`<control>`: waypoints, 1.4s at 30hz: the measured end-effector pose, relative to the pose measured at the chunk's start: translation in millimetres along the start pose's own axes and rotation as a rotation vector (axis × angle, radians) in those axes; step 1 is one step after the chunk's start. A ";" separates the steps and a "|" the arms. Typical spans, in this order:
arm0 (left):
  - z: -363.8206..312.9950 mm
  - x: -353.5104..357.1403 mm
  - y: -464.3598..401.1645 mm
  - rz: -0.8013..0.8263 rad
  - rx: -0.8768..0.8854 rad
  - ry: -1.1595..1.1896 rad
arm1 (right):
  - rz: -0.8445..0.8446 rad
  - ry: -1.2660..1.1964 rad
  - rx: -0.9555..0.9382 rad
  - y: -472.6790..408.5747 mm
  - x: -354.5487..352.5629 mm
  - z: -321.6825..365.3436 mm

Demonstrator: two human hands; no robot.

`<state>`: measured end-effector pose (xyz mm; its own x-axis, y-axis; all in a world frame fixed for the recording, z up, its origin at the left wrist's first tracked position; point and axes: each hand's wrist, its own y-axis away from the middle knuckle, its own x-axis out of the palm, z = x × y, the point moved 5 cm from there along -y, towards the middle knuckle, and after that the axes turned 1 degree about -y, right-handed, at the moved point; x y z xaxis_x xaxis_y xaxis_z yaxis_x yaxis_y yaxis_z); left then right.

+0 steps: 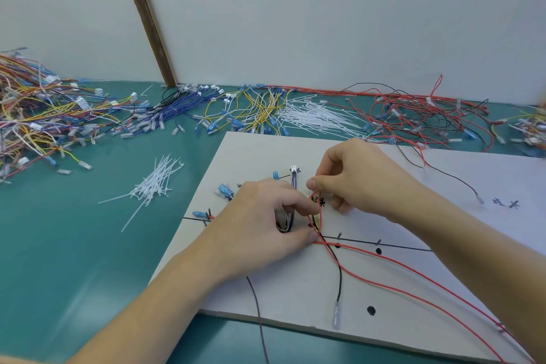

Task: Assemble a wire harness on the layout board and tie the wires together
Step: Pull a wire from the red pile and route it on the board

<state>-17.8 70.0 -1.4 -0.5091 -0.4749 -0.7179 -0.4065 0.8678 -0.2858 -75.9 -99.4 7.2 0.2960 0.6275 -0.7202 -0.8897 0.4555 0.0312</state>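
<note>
Two bare hands meet over the pale rectangular layout board (pixel 266 289) on the teal table (pixel 74 245), the left hand (pixel 260 227) pinching the gathered bundle of thin red, black and blue wires (pixel 317 224) against it while the right hand (pixel 351 174) pinches the red loop just above.

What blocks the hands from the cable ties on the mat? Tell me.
Nothing visible does. The loose pile of white cable ties lies on the green mat, left of the layout board. Bare mat separates it from the left hand. Both hands are occupied: left hand and right hand hold wires.
</note>
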 end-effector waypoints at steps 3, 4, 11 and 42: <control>2.6 -1.0 0.5 -0.007 -0.047 0.053 | 0.016 -0.040 0.041 -0.4 0.6 -4.0; 3.2 -1.2 0.5 -0.007 -0.065 0.066 | 0.024 -0.046 0.053 -0.6 0.9 -5.0; 8.9 -0.2 0.5 0.008 -0.158 0.114 | -0.027 0.005 0.054 -0.5 6.3 -8.3; 11.1 1.1 -0.9 0.128 -0.113 0.209 | -0.013 -0.021 -0.058 150.4 -5.0 13.3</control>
<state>-9.6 70.3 -9.0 -0.7023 -0.3927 -0.5938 -0.4054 0.9063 -0.1199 -206.6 -25.7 24.7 0.3147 0.6347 -0.7058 -0.9041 0.4269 -0.0192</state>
